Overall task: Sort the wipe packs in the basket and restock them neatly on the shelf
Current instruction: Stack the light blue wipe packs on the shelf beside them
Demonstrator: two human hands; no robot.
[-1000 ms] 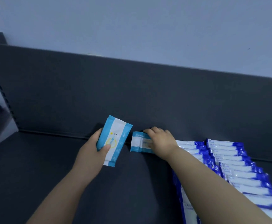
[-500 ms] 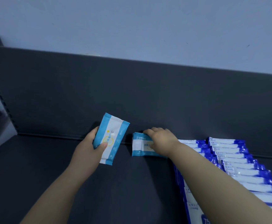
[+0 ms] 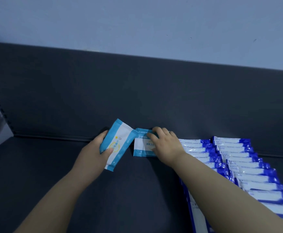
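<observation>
The left hand point(image 3: 93, 152) has carried its light-blue pack point(image 3: 119, 142) to the right since a second ago, so that the pack's upper right corner now meets the top left corner of the second light-blue pack point(image 3: 140, 147), where before a gap of dark shelf showed between them. The left hand grips its pack tilted, top end leaning right, with the thumb pressed across the printed front and the fingers wrapped round the left edge behind it; the pack is held up off the shelf point(image 3: 53, 174). The right hand point(image 3: 166, 145) has stayed on the second pack, which sits at the very back of the shelf against the dark back panel point(image 3: 137, 98). Its fingers are bent over the pack's upper edge and face, the forefinger lying across the blue top band; whether the pack stands on edge or lies flat I cannot tell from here. Just to the right of that pack, touching the hand's wrist side, begin two rows of dark-blue-and-white packs point(image 3: 235, 158), overlapped like shingles and running from the back panel toward the front right corner. The right forearm crosses over the nearer row. Above the panel rises a pale blue-grey wall point(image 3: 137, 22).
</observation>
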